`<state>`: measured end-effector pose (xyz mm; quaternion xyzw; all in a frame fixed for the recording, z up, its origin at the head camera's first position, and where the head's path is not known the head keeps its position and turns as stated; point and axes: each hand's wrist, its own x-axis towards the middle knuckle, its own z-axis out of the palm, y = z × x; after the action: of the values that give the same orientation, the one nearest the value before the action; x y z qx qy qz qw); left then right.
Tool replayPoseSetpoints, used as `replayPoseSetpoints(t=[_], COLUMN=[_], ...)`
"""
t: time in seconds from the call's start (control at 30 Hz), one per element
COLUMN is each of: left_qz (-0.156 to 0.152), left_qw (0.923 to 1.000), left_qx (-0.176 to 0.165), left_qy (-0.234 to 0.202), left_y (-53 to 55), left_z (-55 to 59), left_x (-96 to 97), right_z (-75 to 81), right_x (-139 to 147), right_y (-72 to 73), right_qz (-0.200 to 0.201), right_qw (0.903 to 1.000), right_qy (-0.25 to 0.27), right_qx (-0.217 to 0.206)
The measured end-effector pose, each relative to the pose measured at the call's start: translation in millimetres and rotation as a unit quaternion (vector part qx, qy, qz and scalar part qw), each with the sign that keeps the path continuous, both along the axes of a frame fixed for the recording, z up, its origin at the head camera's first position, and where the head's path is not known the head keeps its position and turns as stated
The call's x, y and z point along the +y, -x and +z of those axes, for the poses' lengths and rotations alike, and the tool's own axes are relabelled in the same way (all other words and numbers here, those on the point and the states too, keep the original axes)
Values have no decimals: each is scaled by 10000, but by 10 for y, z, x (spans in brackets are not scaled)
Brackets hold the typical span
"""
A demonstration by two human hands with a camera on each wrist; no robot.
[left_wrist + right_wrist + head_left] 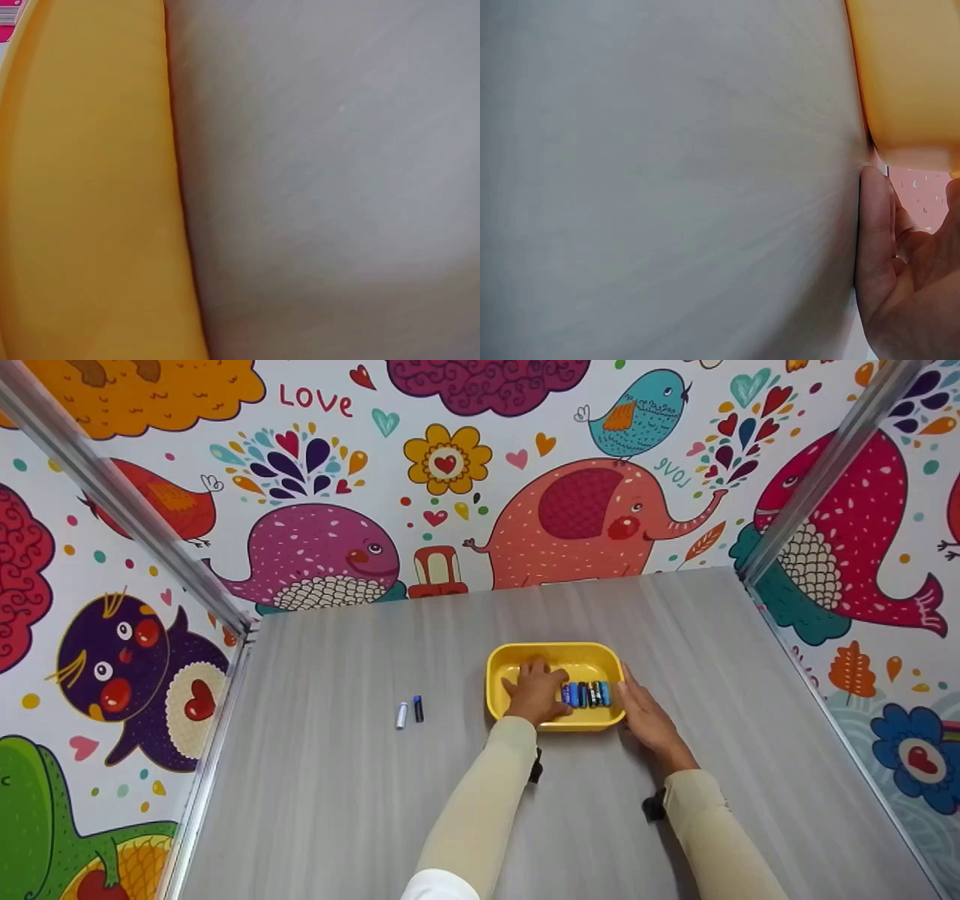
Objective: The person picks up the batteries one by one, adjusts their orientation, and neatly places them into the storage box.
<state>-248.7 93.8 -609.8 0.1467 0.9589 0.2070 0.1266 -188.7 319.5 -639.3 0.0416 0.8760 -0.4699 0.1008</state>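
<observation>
A yellow plastic tray (pixel 525 724) holds a side-by-side row of batteries (pixel 583 694) in its right half, in blue, black and other colours. My left hand (pixel 537 694) reaches inside it, thumb and index finger at the two ends of the leftmost battery (pixel 567 695) and the other fingers spread. My right hand (pixel 649 721) rests along the tray's right wall, fingers extended. In the right wrist view those fingers (pixel 876 225) lie low beside the yellow wall (pixel 915 75). The left wrist view shows the tray's outer wall (pixel 97 187), not the hand.
A white battery (pixel 402 715) and a dark one with a blue end (pixel 418 709) lie left of the tray on the grey wood-grain table (pixel 337 795). Cartoon-printed panels (pixel 450 510) stand around the table, with metal corner posts (pixel 799 502) at the back.
</observation>
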Motion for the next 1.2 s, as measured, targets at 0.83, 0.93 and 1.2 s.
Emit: replayPoseSetpoints(t=[0.83,0.93,1.2], left_qz=[14,43,253], left_qw=[9997,9992,9900], left_qx=[-198,-304,-528], left_qy=[-148,-246,-1286], left_y=[25,28,-20], left_z=[-21,-10,155], left_x=[-17,-47,-220], right_z=[8,-1,-1], right_x=[-17,-20,0], right_y=[-5,-11,-4], right_qz=[-67,-30,-2], right_qw=[9997,10000,10000], right_qy=[33,-38,32], right_qx=[-221,-85,-66])
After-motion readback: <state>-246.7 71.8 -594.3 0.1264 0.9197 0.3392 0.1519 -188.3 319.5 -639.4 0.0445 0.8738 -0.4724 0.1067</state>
